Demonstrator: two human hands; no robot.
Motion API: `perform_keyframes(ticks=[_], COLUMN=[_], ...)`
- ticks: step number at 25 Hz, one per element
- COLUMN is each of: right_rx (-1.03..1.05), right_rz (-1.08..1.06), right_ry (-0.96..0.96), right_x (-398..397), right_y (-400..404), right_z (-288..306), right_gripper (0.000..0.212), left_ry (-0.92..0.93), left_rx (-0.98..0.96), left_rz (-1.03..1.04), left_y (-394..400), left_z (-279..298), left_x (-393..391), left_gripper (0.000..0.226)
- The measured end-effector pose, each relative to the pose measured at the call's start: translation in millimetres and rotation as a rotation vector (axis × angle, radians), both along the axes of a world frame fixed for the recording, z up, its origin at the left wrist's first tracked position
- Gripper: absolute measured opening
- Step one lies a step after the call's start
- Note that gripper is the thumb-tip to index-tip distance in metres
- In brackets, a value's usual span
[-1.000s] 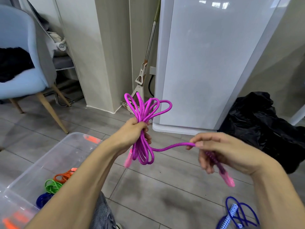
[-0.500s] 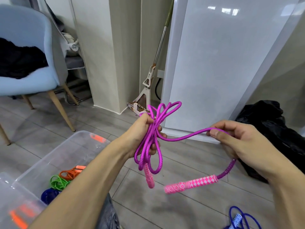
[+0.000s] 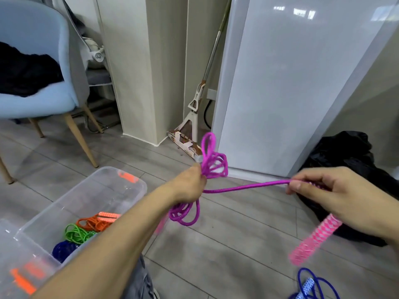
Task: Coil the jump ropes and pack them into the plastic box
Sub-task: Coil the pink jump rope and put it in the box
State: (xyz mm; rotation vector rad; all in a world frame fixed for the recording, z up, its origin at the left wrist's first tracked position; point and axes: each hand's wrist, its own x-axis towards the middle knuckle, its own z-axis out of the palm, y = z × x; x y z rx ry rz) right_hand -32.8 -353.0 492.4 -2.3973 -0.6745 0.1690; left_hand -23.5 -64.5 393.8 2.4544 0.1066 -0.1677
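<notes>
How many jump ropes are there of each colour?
Purple rope: 1, held in both hands
Orange rope: 1, in the box
Green rope: 1, in the box
Blue ropes: 2, one in the box, one on the floor
Total: 5

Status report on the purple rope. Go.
Left hand grips the purple rope bundle. Right hand pinches its taut free end, pink handle dangling. Plastic box open, nothing blocking.

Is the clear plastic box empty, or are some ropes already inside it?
Not empty: the clear plastic box holds orange, green and dark blue coiled ropes.
</notes>
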Motion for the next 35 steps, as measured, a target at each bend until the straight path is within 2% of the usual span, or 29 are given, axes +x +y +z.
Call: perform_keyframes(ticks=[3,5,7,9,10,12,13,14,16,17,19,21,23,24,26,30,32,35], right_rx=[0.004,0.103,0.224,0.308,0.388,0.586,0.590,0.562,0.459,0.437,0.306,0.101,-0.009,-0.035,-0.076,-0.346,-0.435,-0.383], right_rz=[-0.049,-0.071,-0.071,-0.004,0.030,-0.002,-0.016,0.026,0.076,0.036,-0.021,0.007,-0.024,-0.056,-0.069,0.180,0.208,0.210], right_ry=[-0.236,-0.371,-0.383,-0.316,-0.225,0.068,0.145,0.128,0.098,0.140,0.184,0.136,0.068,0.022,-0.061,-0.230,-0.290,-0.384], right_x=[6.4,13.4,26.5,34.7,39.4,37.6,35.9,36.7,32.2,26.1,11.9,-6.5,-19.0,-21.1,-26.3,-53.1,-60.4,-51.4], right_y=[7.8,15.9,25.6,43.0,50.3,58.6,59.8,62.8,72.0,75.9,81.4,88.6,90.5,89.8,85.3,88.7,87.0,74.3], right_z=[-1.9,0.2,0.2,-10.4,-25.1,-52.3,-68.9,-83.8,-101.0,-104.9,-114.9,-125.5,-123.6,-117.5,-102.3,-71.3,-51.5,-16.3], right_gripper=[0.014,0.010,0.008,0.007,0.007,0.027,0.039,0.038,0.012,0.006,0.018,0.023,0.023,0.024,0.025,0.024,0.021,0.028], left_ry=[0.023,-0.104,-0.207,-0.296,-0.345,-0.432,-0.478,-0.516,-0.518,-0.498,-0.406,-0.230,-0.111,-0.091,-0.131,-0.267,-0.282,-0.305], left_rx=[0.369,0.471,0.491,0.414,0.317,0.134,0.082,0.065,0.091,0.111,0.090,-0.152,-0.420,-0.413,-0.214,-0.078,0.012,0.197], left_rz=[-0.234,-0.378,-0.510,-0.621,-0.649,-0.630,-0.584,-0.517,-0.348,-0.255,-0.033,0.196,0.337,0.357,0.333,0.210,0.139,-0.018], left_y=[-23.7,-35.7,-45.5,-51.7,-54.2,-50.3,-44.5,-36.3,-19.3,-12.1,-6.1,-5.9,-9.3,-10.3,-11.7,-12.3,-12.8,-22.0], left_z=[-11.3,-6.4,7.5,27.0,39.0,63.6,70.6,73.4,61.3,49.7,21.9,8.4,6.6,5.0,0.9,-9.5,-15.1,-9.4], left_x=[-10.6,-25.8,-47.2,-72.9,-85.1,-97.3,-96.2,-93.6,-84.6,-79.8,-66.9,-51.2,-38.1,-32.4,-25.3,-21.3,-19.7,-31.8], left_gripper=[0.012,0.006,0.005,0.006,0.006,0.007,0.014,0.018,0.021,0.021,0.020,0.028,0.037,0.043,0.044,0.023,0.020,0.025])
